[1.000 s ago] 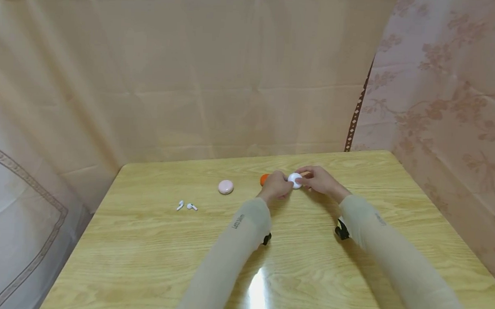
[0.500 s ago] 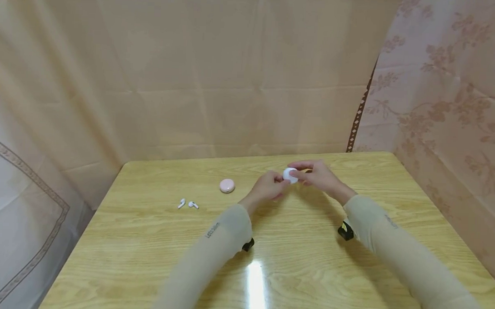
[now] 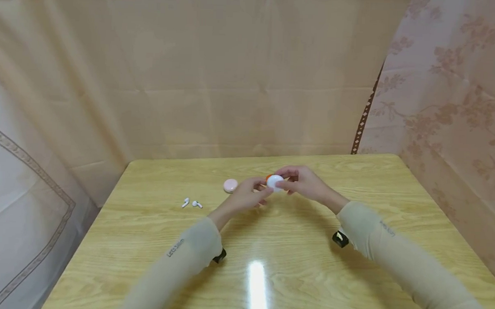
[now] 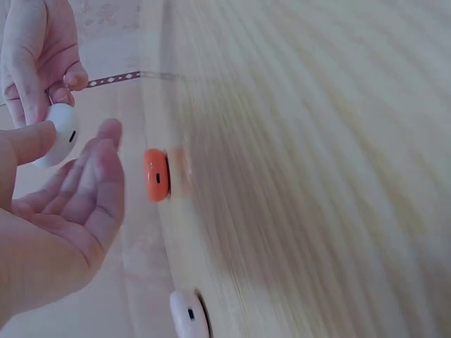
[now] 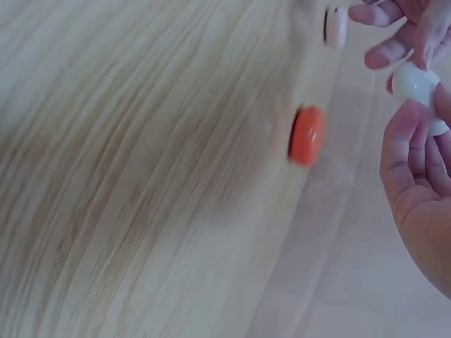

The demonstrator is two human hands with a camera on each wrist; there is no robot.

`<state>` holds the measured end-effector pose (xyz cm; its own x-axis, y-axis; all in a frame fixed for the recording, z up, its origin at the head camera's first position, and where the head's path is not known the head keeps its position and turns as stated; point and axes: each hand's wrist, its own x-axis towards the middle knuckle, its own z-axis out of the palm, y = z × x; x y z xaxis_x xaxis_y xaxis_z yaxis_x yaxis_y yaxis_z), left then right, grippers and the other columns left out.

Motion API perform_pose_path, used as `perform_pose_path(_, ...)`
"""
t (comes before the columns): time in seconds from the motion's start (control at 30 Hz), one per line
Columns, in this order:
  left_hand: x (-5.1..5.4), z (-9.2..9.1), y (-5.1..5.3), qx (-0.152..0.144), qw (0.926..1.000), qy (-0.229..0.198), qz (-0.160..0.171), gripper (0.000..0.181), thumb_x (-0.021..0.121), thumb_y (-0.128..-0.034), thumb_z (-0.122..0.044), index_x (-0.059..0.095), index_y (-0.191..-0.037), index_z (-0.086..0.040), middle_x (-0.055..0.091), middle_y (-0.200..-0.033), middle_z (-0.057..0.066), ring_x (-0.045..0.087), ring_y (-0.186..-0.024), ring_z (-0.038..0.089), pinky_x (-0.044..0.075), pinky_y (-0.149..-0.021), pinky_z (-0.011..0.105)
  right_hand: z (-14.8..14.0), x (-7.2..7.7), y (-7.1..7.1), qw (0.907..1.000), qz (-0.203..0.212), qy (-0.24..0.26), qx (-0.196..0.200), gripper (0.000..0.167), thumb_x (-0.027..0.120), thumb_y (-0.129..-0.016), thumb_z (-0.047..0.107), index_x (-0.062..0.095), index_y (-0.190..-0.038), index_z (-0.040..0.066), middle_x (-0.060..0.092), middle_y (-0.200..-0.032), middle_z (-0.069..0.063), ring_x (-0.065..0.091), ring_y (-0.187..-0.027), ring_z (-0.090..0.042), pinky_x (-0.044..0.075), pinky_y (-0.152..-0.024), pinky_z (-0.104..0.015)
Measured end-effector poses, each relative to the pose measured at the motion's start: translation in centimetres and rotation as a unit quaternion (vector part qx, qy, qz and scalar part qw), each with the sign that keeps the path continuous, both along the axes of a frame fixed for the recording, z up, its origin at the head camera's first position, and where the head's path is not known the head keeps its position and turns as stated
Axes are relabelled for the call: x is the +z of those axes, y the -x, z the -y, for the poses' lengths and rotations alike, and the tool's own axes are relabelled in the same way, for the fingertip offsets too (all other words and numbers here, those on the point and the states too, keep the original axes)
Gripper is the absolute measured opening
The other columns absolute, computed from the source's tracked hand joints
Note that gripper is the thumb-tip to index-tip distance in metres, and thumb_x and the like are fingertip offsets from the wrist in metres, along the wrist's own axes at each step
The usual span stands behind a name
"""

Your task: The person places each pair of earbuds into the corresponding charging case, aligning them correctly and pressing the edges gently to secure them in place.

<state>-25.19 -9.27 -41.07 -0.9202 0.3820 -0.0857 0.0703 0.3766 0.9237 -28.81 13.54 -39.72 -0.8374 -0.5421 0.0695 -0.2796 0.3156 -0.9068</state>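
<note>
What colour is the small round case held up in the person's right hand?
White; the small round case shows best in the left wrist view.

Earbuds [image 3: 195, 203] and one case [image 3: 230, 185] lie on the table [image 3: 292, 274], left of the held case [image 3: 273, 182]

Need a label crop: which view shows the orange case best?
Left wrist: orange case whole, dark slot visible. Right wrist has it blurrier, no slot showing; head gives only a sliver behind the white case.
</note>
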Motion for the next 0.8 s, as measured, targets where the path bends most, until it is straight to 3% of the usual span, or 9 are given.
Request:
perform_pose_path(0.17, 0.3, 1.8, -1.3, -0.013, 0.9991, -0.023, -0.035, 0.04, 0.066, -0.1013, -0.024, 0.06, -0.137, -0.007, 0.07, -0.115, 0.016, 0.073, -0.089, 0.039, 0.058, -0.078, 0.053, 1.3, 0.6, -1.2, 0.9995, -0.022, -0.007, 0.023, 0.035, 0.073, -0.096, 0.02, 0.069, -0.128, 0.005, 0.072, -0.113, -0.008, 0.066, -0.093, -0.042, 0.058, -0.075, -0.052)
perform_pose_path(0.37, 0.4, 2.9, -2.2, -0.036, 0.9974, -0.032, -0.054, 0.033, 0.068, -0.1, -0.021, 0.066, -0.125, 0.0, 0.071, -0.109, 0.013, 0.073, -0.084, 0.04, 0.059, -0.076, 0.049, 2.3, 0.9, -2.3, 0.997, -0.066, -0.022, 0.035, 0.033, 0.074, -0.095, 0.015, 0.071, -0.125, 0.002, 0.073, -0.106, -0.007, 0.061, -0.069, -0.026, 0.05, -0.054, -0.029)
perform_pose_path(0.47, 0.3, 3.3, -2.3, -0.04, 0.9967, -0.034, -0.063, 0.033, 0.068, -0.0998, -0.022, 0.066, -0.124, 0.001, 0.071, -0.108, 0.014, 0.073, -0.083, 0.04, 0.059, -0.076, 0.049, 2.5, 1.0, -2.6, 0.9964, -0.074, -0.012, 0.039, 0.037, 0.074, -0.094, 0.015, 0.069, -0.128, 0.001, 0.073, -0.107, -0.009, 0.062, -0.07, -0.03, 0.053, -0.055, -0.035)
perform_pose_path(0.6, 0.4, 4.0, -2.5, -0.012, 0.9967, -0.051, -0.062, 0.034, 0.069, -0.0995, -0.022, 0.065, -0.126, 0.0, 0.07, -0.109, 0.016, 0.072, -0.085, 0.043, 0.058, -0.077, 0.053, 2.8, 0.4, -2.8, 0.998, -0.052, 0.014, 0.032, 0.045, 0.074, -0.095, 0.018, 0.063, -0.135, 0.0, 0.072, -0.107, -0.012, 0.064, -0.08, -0.04, 0.057, -0.064, -0.052)
perform_pose_path(0.7, 0.3, 4.5, -2.6, 0.004, 0.9962, -0.067, -0.055, 0.034, 0.069, -0.0995, -0.022, 0.065, -0.125, 0.001, 0.067, -0.112, 0.017, 0.071, -0.087, 0.045, 0.058, -0.077, 0.054, 3.0, -0.2, -2.9, 0.9991, -0.018, 0.033, 0.019, 0.043, 0.072, -0.097, 0.019, 0.062, -0.136, 0.002, 0.072, -0.108, -0.011, 0.065, -0.083, -0.038, 0.058, -0.067, -0.053)
perform_pose_path(0.8, 0.4, 4.8, -2.8, -0.01, 0.9967, -0.061, -0.053, 0.033, 0.068, -0.1, -0.021, 0.064, -0.123, 0.003, 0.065, -0.112, 0.016, 0.072, -0.087, 0.045, 0.058, -0.076, 0.054, 3.3, -0.6, -3.1, 0.9988, 0.0, 0.045, 0.018, 0.038, 0.069, -0.099, 0.02, 0.064, -0.132, 0.003, 0.071, -0.107, -0.011, 0.066, -0.085, -0.039, 0.059, -0.069, -0.05)
